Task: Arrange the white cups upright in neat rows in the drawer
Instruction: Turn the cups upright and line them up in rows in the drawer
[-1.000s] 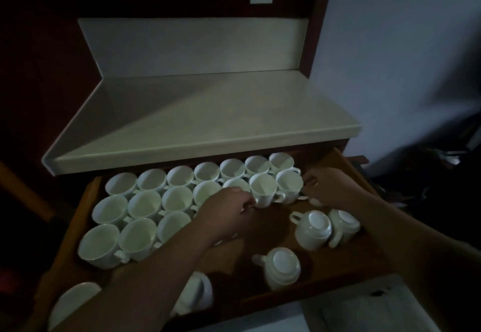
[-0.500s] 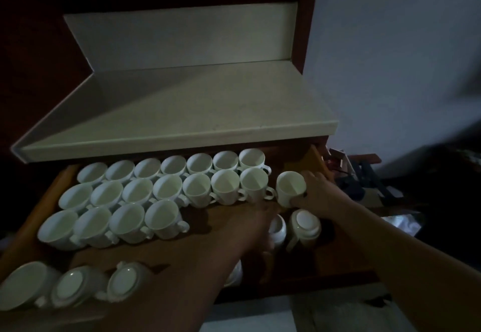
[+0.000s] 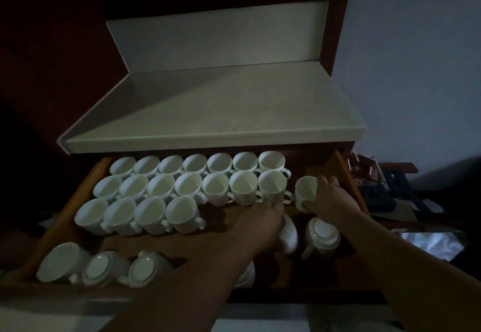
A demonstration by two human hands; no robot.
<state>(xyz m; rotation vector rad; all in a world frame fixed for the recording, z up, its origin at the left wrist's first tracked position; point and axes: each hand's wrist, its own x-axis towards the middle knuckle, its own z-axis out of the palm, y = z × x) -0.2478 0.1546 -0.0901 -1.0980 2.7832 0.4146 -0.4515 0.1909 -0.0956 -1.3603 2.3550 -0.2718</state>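
Gripping a smooth round cup [image 3: 305,190] is the right hand [image 3: 332,201]; left hand [image 3: 260,221] grasp unclear.

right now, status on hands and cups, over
Right hand grips upright cup at right end of second row. Left hand against blurred cup, grip unclear. Inverted cup beside it, more unsorted cups front left.

Glossy white ceramic cups [image 3: 244,188], brown wooden drawer [image 3: 208,243] (smooth), matt pale countertop [image 3: 221,107]
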